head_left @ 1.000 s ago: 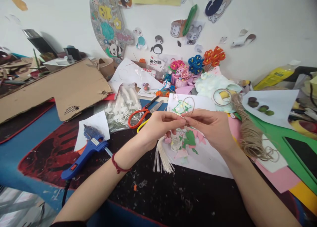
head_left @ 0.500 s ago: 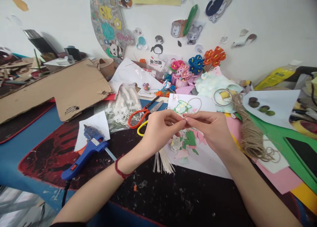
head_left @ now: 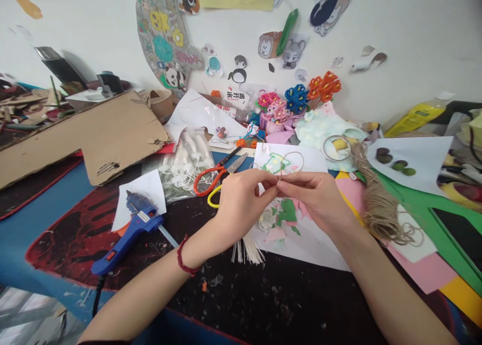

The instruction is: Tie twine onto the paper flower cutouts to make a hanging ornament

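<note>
Where both grips meet | twine loop (head_left: 292, 160) rises just above them

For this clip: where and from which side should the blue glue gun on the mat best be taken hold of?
Probably by the blue glue gun's long handle, the lower-left part that runs toward the near table edge, coming from above or from the left. The gun lies flat on its side with the handle bare. The metal nozzle points right toward the left hand, and the cord leaves the handle's butt, so both ends are best avoided.

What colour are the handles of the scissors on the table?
The scissors have orange-red handles, seen in the head view just beside the left hand.
</note>
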A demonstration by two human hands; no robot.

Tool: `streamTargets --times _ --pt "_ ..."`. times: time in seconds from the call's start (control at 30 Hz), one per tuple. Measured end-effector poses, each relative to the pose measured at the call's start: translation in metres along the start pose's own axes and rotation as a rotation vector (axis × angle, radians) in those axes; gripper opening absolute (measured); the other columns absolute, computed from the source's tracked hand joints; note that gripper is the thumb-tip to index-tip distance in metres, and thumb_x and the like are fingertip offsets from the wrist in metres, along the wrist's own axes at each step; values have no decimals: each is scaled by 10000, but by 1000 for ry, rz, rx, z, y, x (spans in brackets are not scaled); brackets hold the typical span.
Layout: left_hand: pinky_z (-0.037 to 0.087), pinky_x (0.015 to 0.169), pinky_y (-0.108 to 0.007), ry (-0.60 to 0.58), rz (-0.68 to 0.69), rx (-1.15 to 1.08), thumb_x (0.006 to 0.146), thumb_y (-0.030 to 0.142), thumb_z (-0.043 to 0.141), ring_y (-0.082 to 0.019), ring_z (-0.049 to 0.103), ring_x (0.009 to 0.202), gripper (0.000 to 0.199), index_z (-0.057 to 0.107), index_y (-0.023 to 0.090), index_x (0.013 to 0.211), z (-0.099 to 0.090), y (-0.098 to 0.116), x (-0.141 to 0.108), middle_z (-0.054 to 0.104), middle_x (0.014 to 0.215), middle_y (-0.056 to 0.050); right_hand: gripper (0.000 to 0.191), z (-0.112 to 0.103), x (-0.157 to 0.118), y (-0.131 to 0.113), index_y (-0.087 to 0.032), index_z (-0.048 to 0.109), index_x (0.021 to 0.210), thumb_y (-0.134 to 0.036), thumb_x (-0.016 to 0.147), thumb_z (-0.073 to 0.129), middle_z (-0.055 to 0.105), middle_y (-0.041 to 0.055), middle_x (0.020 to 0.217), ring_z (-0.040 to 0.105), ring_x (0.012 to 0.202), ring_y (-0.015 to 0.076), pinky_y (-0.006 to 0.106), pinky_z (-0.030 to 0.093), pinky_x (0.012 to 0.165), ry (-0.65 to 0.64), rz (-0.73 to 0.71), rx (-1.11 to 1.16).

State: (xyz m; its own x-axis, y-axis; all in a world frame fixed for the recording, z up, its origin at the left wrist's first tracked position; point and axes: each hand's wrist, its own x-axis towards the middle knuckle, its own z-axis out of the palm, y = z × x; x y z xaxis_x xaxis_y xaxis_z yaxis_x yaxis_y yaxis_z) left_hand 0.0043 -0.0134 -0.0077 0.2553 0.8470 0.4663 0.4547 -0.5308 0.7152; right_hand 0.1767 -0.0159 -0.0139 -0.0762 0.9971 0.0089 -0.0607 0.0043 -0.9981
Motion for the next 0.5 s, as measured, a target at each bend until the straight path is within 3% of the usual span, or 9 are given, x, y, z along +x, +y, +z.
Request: streamTargets --times 0.13,0.33,0.5 --pt "407 603 -254 -35 42 46 840 175 622 -100 547 608 109 719 214 872 -1 0 1 726 780 19 228 -1 1 0 -215 796 858 -344 676 843 779 66 863 730 789 202 359 619 777 35 -34 -20" --pt "435 610 -236 -37 -56 -29 852 234 657 -89 585 617 102 649 174 933 -1 0 4 727 851 0 129 -4 0 1 -260 796 826 -326 718 817 775 23 803 730 722 177 316 619 710 75 -122 -117" --pt "441 631 -246 -75 -10 2 842 257 697 -103 593 646 93 674 178 885 3 -5 3 734 865 -10 143 -5 0 2 -256 793 819 -351 714 815 768 29 802 714 728 187 324 602 678 75 -186 -188"
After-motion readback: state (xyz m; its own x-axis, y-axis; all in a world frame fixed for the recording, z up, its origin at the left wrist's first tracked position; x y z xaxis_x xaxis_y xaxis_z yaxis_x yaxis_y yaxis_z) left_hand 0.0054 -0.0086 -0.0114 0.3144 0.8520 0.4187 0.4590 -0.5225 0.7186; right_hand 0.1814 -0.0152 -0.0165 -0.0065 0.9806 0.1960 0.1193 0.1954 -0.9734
